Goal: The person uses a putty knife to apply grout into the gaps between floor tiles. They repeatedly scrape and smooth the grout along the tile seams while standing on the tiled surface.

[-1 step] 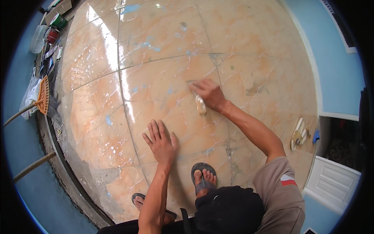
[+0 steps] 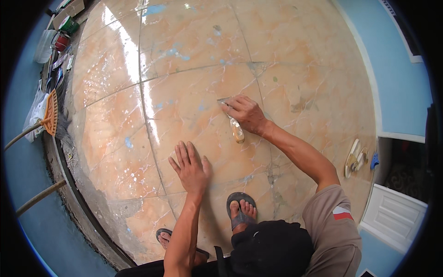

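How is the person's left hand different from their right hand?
The left hand lies flat on the tiled floor, fingers stretched out, but the right hand is curled around a scraper. The right hand reaches farther forward than the left hand. Both hands are bare.

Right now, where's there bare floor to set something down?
Bare tile lies between the left hand and the scraper in the right hand, and between the right forearm and the pale sandals. It's crowded along the left blue wall: orange fan-shaped tool, red container, green container.
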